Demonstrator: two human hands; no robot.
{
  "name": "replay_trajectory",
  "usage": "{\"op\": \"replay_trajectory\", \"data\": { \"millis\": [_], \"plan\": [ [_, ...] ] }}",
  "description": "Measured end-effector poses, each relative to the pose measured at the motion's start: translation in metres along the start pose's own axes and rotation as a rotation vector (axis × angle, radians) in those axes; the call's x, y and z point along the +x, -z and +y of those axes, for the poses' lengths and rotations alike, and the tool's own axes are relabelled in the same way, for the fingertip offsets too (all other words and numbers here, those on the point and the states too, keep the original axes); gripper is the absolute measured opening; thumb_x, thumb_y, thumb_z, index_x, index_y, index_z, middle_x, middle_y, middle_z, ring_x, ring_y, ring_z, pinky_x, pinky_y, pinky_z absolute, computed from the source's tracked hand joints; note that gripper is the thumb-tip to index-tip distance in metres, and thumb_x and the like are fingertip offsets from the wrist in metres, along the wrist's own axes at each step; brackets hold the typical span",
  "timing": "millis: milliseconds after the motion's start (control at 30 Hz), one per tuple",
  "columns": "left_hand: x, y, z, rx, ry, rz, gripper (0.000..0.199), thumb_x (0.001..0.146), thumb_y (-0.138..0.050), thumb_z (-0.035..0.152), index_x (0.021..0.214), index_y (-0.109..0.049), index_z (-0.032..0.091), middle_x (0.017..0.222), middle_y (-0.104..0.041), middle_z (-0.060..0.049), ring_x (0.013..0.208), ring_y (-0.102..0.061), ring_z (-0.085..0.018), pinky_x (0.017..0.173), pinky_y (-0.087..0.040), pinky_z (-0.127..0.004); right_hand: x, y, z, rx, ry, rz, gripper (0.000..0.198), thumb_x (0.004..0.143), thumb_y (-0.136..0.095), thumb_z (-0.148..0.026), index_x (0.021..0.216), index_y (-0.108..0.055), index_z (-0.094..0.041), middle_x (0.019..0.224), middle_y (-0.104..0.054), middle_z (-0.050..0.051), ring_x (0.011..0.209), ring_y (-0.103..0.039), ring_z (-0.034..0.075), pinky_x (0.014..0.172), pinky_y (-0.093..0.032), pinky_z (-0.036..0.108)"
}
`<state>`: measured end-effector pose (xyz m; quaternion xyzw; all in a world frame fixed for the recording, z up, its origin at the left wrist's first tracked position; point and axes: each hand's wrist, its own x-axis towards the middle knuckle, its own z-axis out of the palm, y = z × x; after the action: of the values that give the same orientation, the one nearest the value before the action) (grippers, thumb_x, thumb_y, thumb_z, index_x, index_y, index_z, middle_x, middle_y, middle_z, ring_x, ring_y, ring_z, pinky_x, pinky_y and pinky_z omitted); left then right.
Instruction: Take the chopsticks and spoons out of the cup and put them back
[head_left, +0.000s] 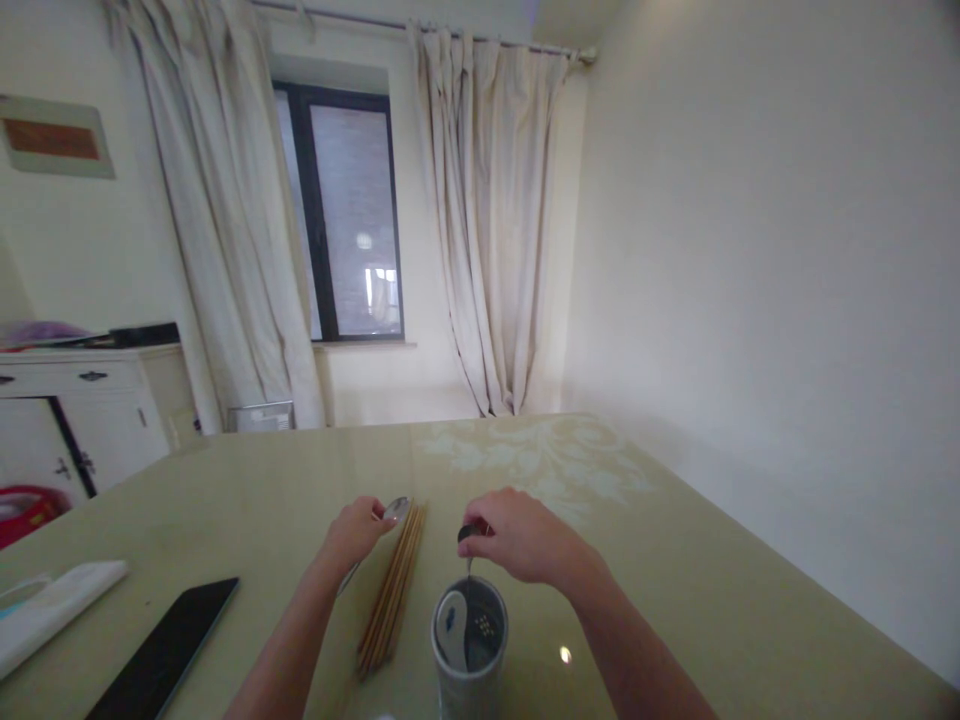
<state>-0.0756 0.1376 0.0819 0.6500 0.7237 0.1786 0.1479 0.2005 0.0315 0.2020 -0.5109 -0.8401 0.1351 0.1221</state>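
Canister (pixel 471 690) stands well in from table's (pixel 660 600) right edge, pale utensil (pixel 451 625) inside. Chopsticks (pixel 392 590) lie just left. Right hand (pixel 517 535) pinches a spoon (pixel 469 533), stem over canister mouth; left hand (pixel 352 530) pinches second spoon (pixel 397 509) near chopsticks' far ends. Seemingly mid-transfer, direction unclear. Next move calls for clearing the rim.

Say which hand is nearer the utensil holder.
Right. The right hand is just above the utensil holder, at its far rim. The left hand is farther off, to the left, with the chopsticks lying between.
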Motion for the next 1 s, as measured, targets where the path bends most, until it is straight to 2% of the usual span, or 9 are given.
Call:
{"op": "replay_trajectory", "data": {
  "millis": [167,400,567,700,800,867,967,1000],
  "plan": [
    [-0.001,-0.009,-0.008,0.102,0.054,-0.017,0.02,0.086,-0.068,0.034,0.097,-0.071,0.018,0.108,-0.08,-0.013,0.103,-0.072,-0.027,0.075,-0.042,-0.028,0.004,-0.003,0.001,-0.045,0.042,0.018,0.016,0.092,-0.07,-0.028,0.088,-0.085,-0.023,0.085,-0.082,0.005,0.08,-0.072,0.02,0.064,-0.04,0.026],
    [0.001,-0.018,-0.011,0.172,0.062,-0.044,0.02,0.089,-0.066,0.034,0.1,-0.072,0.018,0.112,-0.08,-0.014,0.107,-0.073,-0.027,0.076,-0.043,-0.028,-0.002,0.006,0.004,0.049,0.043,0.059,0.014,0.089,-0.074,-0.027,0.082,-0.083,-0.02,0.077,-0.078,0.003,0.071,-0.067,0.016,0.061,-0.037,0.025],
    [-0.003,-0.019,-0.004,0.186,0.054,-0.027,0.02,0.091,-0.063,0.031,0.104,-0.071,0.018,0.114,-0.08,-0.015,0.108,-0.073,-0.028,0.078,-0.045,-0.029,-0.014,0.024,0.004,0.094,0.066,0.203,0.017,0.092,-0.073,-0.025,0.077,-0.079,-0.019,0.072,-0.075,0.001,0.069,-0.063,0.015,0.063,-0.035,0.025],
    [-0.009,-0.02,0.005,0.163,0.011,-0.025,0.016,0.088,-0.066,0.029,0.098,-0.072,0.017,0.108,-0.08,-0.015,0.103,-0.074,-0.029,0.078,-0.047,-0.03,-0.025,0.039,0.001,0.18,0.088,0.395,0.018,0.096,-0.07,-0.025,0.081,-0.078,-0.019,0.071,-0.073,-0.001,0.066,-0.06,0.013,0.064,-0.036,0.026],
    [-0.013,-0.01,0.016,0.127,-0.042,0.006,0.018,0.086,-0.068,0.028,0.096,-0.072,0.015,0.104,-0.079,-0.018,0.1,-0.074,-0.031,0.08,-0.05,-0.034,-0.029,0.045,0.0,0.259,0.096,0.578,0.019,0.098,-0.069,-0.028,0.082,-0.076,-0.019,0.072,-0.071,-0.001,0.065,-0.059,0.013,0.064,-0.038,0.026],
    [-0.017,0.006,0.03,0.087,-0.106,0.053,0.024,0.09,-0.064,0.029,0.108,-0.071,0.014,0.111,-0.077,-0.017,0.103,-0.072,-0.028,0.087,-0.051,-0.034,-0.028,0.046,0.0,0.298,0.102,0.664,0.02,0.098,-0.068,-0.029,0.082,-0.075,-0.019,0.071,-0.07,-0.001,0.065,-0.059,0.013,0.063,-0.038,0.026],
    [-0.036,0.038,0.063,-0.072,-0.295,0.111,0.034,0.102,-0.048,0.039,0.124,-0.066,0.02,0.12,-0.075,-0.009,0.103,-0.071,-0.019,0.091,-0.052,-0.029,-0.023,0.041,0.0,0.342,0.099,0.723,0.022,0.098,-0.067,-0.031,0.081,-0.075,-0.02,0.069,-0.07,-0.001,0.062,-0.059,0.013,0.061,-0.04,0.025],
    [-0.046,0.048,0.077,-0.258,-0.432,0.114,0.038,0.103,-0.047,0.045,0.121,-0.067,0.019,0.114,-0.076,-0.009,0.099,-0.071,-0.02,0.089,-0.053,-0.03,-0.02,0.038,-0.001,0.362,0.096,0.737,0.022,0.098,-0.066,-0.031,0.082,-0.075,-0.02,0.069,-0.07,-0.001,0.062,-0.06,0.013,0.061,-0.041,0.025]
  ]
}}
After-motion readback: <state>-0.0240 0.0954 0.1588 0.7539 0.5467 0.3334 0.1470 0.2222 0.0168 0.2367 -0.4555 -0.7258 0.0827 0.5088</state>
